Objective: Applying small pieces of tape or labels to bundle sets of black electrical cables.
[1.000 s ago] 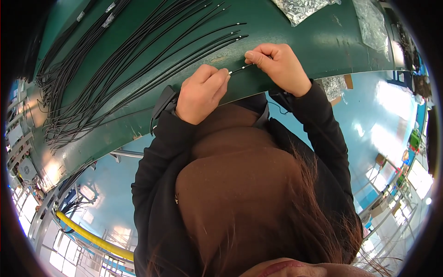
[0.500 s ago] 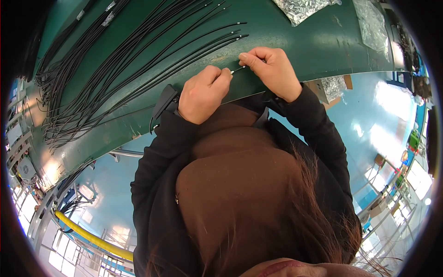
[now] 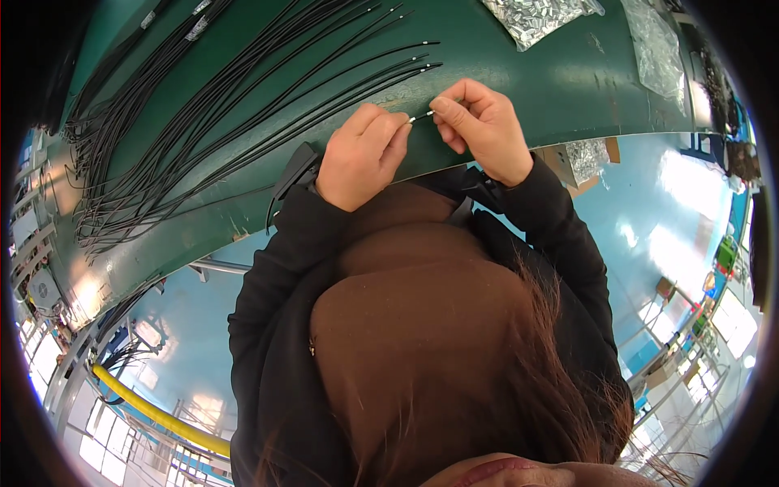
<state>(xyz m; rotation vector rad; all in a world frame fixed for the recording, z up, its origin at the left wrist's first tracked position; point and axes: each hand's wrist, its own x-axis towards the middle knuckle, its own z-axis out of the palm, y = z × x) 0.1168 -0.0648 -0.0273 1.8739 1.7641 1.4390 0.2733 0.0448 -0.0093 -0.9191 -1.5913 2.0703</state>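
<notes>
My left hand [image 3: 361,158] is closed in a pinch on a thin black cable [image 3: 421,117], just behind its end. A small pale band shows on the cable by the left fingertips. On the other side my right hand [image 3: 487,130] pinches the cable's tip between thumb and forefinger, its lower fingers loosely curled. A small silvery piece shows at the right fingertips; the rest of it is hidden. Beyond the hands, several black cables [image 3: 349,96] lie on the green table [image 3: 519,93], with small silvery pieces on their ends.
At the far side lies a clear bag of small metal sleeves [image 3: 542,18], with another clear plastic bag [image 3: 656,57] to its right. A cardboard box [image 3: 580,162] holding a bag of metal pieces sits below the table's near edge. Bundled cables [image 3: 150,85] lie at left.
Both hands have shifted slightly, still pinching the cable. The right hand's lower fingers have uncurled a little, and more of the dark cable shows between the hands.
</notes>
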